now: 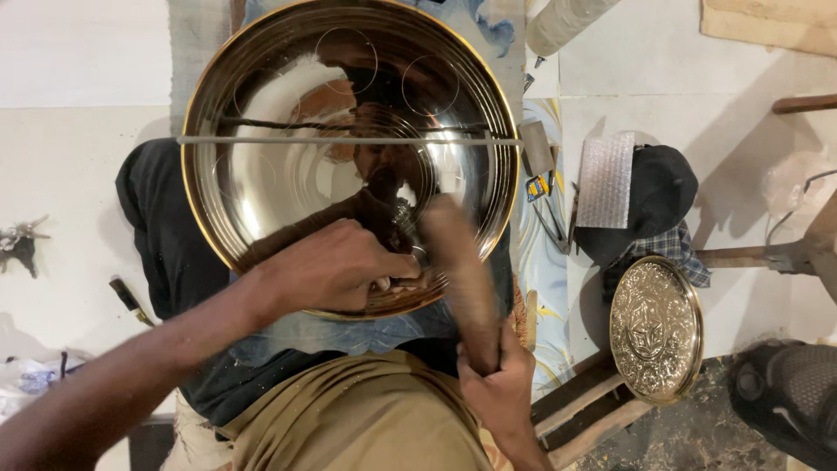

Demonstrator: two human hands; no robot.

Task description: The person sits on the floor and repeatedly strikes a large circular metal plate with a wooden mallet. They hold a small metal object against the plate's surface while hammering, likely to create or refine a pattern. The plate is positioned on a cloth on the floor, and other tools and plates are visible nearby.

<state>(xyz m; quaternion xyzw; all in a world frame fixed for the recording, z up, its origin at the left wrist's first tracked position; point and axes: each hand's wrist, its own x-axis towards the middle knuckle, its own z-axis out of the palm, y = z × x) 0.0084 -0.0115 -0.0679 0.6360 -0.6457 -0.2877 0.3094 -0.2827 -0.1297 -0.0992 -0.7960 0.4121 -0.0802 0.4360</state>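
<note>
Mallet [462, 279] tilted upward over tray [261, 174]

**What the view keeps back**

The wooden mallet [462, 279] is smeared by motion, its head shapeless. The left hand [336, 266] covers whatever its fingertips pinch against the big brass tray [261, 174]. The tray's top rim runs off the frame. A dark shoe [789, 397] is cut by the right edge.

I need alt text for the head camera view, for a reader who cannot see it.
A left hand rests inside a large shiny metal tray while the right hand grips a blurred wooden mallet over it. A smaller engraved plate lies at right.
</note>
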